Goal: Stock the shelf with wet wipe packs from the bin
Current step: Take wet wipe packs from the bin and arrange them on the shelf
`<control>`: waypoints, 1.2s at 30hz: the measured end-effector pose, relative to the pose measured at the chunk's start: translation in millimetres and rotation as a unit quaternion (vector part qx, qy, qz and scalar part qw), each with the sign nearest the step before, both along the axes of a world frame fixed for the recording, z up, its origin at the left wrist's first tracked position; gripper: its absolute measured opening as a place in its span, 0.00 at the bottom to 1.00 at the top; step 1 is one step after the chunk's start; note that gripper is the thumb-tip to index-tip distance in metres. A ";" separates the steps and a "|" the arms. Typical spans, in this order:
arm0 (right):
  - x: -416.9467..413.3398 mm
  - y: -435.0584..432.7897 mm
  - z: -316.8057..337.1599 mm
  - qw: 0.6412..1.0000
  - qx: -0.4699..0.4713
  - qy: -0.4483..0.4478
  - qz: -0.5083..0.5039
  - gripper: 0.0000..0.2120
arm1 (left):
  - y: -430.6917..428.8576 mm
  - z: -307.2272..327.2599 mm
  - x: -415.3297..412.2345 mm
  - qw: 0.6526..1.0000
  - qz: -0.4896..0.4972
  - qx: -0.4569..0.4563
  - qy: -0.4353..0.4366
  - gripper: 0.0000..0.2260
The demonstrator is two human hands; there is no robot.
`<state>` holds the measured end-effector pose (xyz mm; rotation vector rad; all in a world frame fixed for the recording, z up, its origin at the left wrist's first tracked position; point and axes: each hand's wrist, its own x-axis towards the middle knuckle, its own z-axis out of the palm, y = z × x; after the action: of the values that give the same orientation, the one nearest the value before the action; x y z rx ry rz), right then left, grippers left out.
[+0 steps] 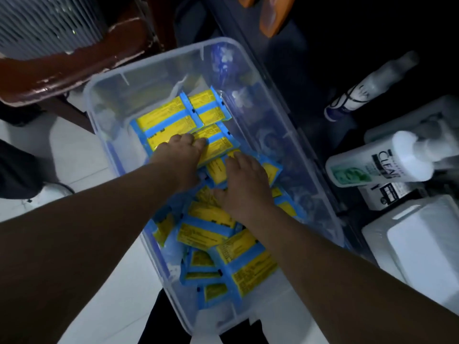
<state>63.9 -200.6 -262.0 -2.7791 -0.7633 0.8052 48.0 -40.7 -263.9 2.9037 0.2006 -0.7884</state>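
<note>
— Where are the wet wipe packs (213, 234) just now?

— All down in the clear bin (99, 100) on the white floor (74, 155). They have yellow faces and blue edges. A few lie flat in rows at the far end, and the rest are heaped crookedly toward the near end.

— And the hands?

— Both are inside the bin, palms down. The left hand (178, 157) sits at the far rows. Its fingers (188, 140) bend at the knuckles, and the tips tuck down at the edge of one flat pack (218, 142), which lies just beyond them. I cannot tell whether it has a grip there.

— The right?

— The right hand (246, 182) lies just beside the left, spread loosely over the middle of the heap. Its thumb is out to the side and its fingers are fairly straight, resting on top of the packs.

— Anything alongside?

— A dark shelf (293, 78) runs along the bin's right side, with a white shampoo bottle (367, 162) lying on it. A brown chair (74, 65) stands beyond the bin.
</note>
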 end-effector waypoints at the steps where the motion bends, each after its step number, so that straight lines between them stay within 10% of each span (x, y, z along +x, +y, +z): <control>1: 0.3 0.9 -1.4 1.000 -0.003 -0.001 -0.003 0.38 | 0.5 -2.1 -0.3 1.000 -0.003 0.005 0.000 0.41; 6: -2.5 7.8 -10.0 0.999 -0.032 0.000 -0.008 0.44 | 1.0 -11.5 0.8 1.000 0.010 -0.009 -0.009 0.40; 17: -1.3 4.4 29.9 0.999 0.033 -0.036 0.013 0.19 | 7.2 43.4 -11.3 0.976 0.166 -0.122 -0.073 0.23; 36: -24.4 -54.8 307.9 0.984 0.153 -0.080 -0.052 0.15 | -51.1 339.5 -78.2 0.929 0.270 -0.154 -0.199 0.12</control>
<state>39.5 -255.4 45.9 -2.5991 -0.6917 0.4101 -30.2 -91.8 75.6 2.4470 0.7147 -0.1193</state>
